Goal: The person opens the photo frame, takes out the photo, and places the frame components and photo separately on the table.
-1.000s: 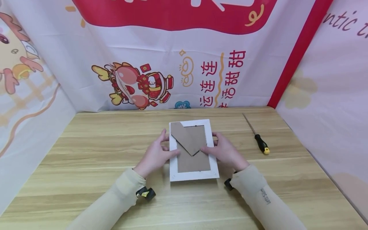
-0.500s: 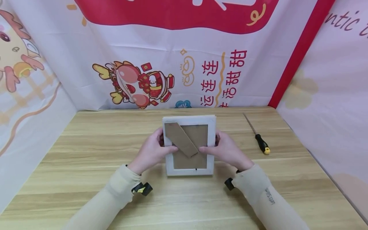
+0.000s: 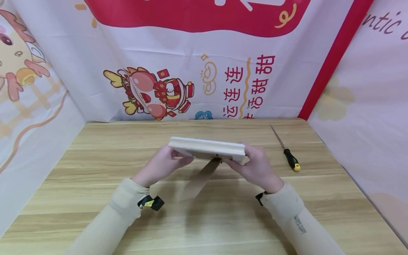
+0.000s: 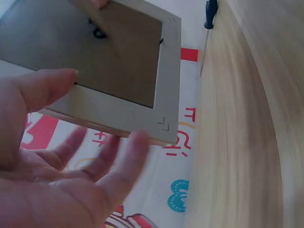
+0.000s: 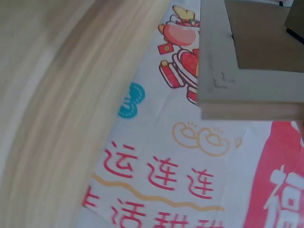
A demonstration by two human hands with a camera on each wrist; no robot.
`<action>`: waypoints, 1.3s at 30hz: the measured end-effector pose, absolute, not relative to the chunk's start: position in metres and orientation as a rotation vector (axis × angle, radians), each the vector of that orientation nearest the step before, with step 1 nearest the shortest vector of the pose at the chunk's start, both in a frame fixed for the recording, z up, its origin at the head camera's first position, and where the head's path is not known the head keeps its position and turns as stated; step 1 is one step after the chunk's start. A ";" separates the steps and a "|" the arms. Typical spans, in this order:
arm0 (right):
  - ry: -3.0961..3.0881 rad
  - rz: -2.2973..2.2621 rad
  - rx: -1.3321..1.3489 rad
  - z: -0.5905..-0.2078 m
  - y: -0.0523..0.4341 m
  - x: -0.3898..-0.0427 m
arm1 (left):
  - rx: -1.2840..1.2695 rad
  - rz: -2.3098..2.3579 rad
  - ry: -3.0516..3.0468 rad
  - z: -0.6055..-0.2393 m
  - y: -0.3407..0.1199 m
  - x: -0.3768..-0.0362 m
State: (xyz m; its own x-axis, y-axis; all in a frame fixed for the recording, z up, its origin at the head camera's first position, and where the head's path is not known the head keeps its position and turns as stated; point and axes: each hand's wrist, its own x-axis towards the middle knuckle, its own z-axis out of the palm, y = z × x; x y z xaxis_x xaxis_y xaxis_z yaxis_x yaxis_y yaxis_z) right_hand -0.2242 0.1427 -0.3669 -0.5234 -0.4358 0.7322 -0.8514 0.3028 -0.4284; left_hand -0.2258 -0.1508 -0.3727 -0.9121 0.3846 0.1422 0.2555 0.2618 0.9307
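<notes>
A white picture frame (image 3: 207, 144) is held up over the table, tipped so that one long thin edge shows in the head view. My left hand (image 3: 160, 165) holds its left side, and in the left wrist view the thumb (image 4: 50, 85) lies on the back, with the other fingers along the edge. The right side is gripped by my right hand (image 3: 259, 169), thumb under the brown backing. From the backing hangs a cardboard stand leg (image 3: 200, 181), swung out and blurred. The right wrist view shows a frame corner (image 5: 221, 85); the right hand is mostly outside it.
A screwdriver (image 3: 290, 159) with a black and yellow handle lies on the wooden table (image 3: 79, 170) to the right. Printed white cloth (image 3: 178, 46) hangs behind the table and along both sides.
The picture frame has been lifted and tipped from showing its back to showing its edge. Its stand leg, earlier lying slantwise against the back, now hangs away from it.
</notes>
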 end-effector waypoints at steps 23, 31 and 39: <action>-1.692 0.503 1.430 -0.368 0.139 -0.232 | 0.312 1.939 1.550 -0.362 -0.149 -0.215; -2.158 0.845 1.007 -0.386 0.147 -0.250 | 0.220 2.038 1.765 -0.373 -0.136 -0.217; -2.646 1.948 0.305 -0.381 0.143 -0.244 | 0.098 2.027 1.945 -0.384 -0.128 -0.220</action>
